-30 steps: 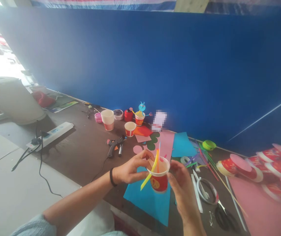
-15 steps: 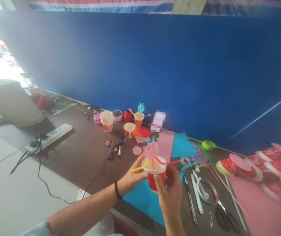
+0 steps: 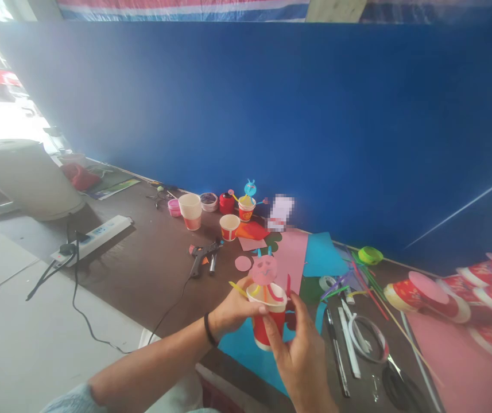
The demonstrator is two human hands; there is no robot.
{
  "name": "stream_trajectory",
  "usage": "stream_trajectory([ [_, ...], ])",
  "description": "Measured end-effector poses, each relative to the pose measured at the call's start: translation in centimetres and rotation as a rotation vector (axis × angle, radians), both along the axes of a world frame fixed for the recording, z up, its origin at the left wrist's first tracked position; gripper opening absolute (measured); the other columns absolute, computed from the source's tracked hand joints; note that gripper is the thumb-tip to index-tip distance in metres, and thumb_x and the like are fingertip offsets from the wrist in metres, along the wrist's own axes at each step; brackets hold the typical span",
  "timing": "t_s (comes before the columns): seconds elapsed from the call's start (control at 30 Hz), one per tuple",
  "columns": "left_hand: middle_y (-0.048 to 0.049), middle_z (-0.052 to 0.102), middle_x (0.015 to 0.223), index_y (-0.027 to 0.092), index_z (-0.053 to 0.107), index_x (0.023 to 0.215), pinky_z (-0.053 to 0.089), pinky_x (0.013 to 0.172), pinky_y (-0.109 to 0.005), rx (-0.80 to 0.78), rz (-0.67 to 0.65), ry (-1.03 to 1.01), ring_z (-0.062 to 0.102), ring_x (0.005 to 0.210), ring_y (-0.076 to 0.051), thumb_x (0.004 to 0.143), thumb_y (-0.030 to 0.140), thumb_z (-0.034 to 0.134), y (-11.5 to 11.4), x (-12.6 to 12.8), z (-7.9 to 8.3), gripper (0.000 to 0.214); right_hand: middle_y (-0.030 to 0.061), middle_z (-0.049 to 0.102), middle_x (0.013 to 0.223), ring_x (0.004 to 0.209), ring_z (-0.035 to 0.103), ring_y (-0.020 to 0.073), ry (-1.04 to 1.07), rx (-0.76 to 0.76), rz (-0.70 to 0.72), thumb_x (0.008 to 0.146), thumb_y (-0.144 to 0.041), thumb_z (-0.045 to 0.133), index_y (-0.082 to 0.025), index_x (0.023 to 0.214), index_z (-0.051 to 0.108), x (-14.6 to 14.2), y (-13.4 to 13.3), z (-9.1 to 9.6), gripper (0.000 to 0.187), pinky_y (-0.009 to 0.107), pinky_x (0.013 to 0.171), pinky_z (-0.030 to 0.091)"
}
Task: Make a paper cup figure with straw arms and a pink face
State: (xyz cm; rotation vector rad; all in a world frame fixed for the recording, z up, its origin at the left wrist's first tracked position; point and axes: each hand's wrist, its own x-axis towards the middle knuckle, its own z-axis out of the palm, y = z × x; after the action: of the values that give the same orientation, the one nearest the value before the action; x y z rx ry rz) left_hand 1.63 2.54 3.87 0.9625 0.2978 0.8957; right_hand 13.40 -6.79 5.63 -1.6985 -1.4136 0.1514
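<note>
Both my hands hold a red and white paper cup (image 3: 266,328) upright above the dark table. A round pink paper face (image 3: 264,269) stands up out of the cup, with yellow, orange and pink straw pieces sticking out around it. My left hand (image 3: 233,310), with a black band at the wrist, grips the cup's left rim. My right hand (image 3: 299,350) wraps the cup's right side, thumb on its front. A blue paper sheet (image 3: 250,353) lies under the cup.
A black glue gun (image 3: 200,256) lies left of my hands, its cord running to a white power strip (image 3: 95,236). Paper cups (image 3: 190,210), a finished cup figure (image 3: 246,206), coloured paper sheets (image 3: 321,255), straws, pens, scissors (image 3: 396,387) and toppled red cups (image 3: 418,292) crowd the table.
The cup has been turned and set upright in my hands, so the pink face now stands above its rim. My right thumb has come round onto the cup's front.
</note>
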Motion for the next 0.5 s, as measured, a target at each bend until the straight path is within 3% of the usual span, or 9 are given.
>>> stream_trajectory([
  [0.07,-0.0127,0.066,0.102,0.014,0.059,0.112,0.049,0.084,-0.034,0.011,-0.015,-0.003,0.064,0.093,-0.025,0.052,0.036,0.085,0.2,-0.3,0.3,0.069,0.0123,0.068,0.094,0.071,0.066,0.0213,0.04,-0.015,0.065,0.079,-0.051,0.059,-0.014,0.122,0.049,0.4,-0.5,0.3,0.058,0.032,0.061,0.054],
  [0.27,-0.0136,0.066,0.098,0.012,0.059,0.108,0.05,0.076,-0.035,0.006,-0.161,-0.06,0.065,0.085,-0.024,0.056,0.04,0.082,0.9,-1.1,1.6,0.064,0.0067,0.065,0.089,0.066,0.061,0.0155,0.474,-0.077,0.311,0.088,-0.038,0.051,-0.02,0.12,0.053,2.8,-1.3,1.5,0.037,0.027,0.06,0.053],
  [0.37,-0.0125,0.067,0.094,0.012,0.057,0.108,0.05,0.071,-0.033,-0.037,-0.25,-0.087,0.065,0.08,-0.023,0.055,0.041,0.082,0.9,-1.1,1.6,0.065,0.0028,0.062,0.079,0.06,0.057,0.0133,0.515,-0.15,0.446,0.089,-0.034,0.052,-0.023,0.116,0.059,3.8,-1.0,2.5,0.03,0.026,0.058,0.05],
  [0.5,-0.0122,0.066,0.089,0.01,0.059,0.101,0.049,0.07,-0.031,-0.085,-0.331,-0.101,0.064,0.077,-0.021,0.054,0.044,0.082,0.8,-1.0,1.2,0.062,0.0028,0.062,0.083,0.058,0.057,0.0118,0.489,-0.208,0.553,0.088,-0.033,0.053,-0.024,0.11,0.063,4.7,-0.5,2.8,0.026,0.024,0.054,0.048],
])
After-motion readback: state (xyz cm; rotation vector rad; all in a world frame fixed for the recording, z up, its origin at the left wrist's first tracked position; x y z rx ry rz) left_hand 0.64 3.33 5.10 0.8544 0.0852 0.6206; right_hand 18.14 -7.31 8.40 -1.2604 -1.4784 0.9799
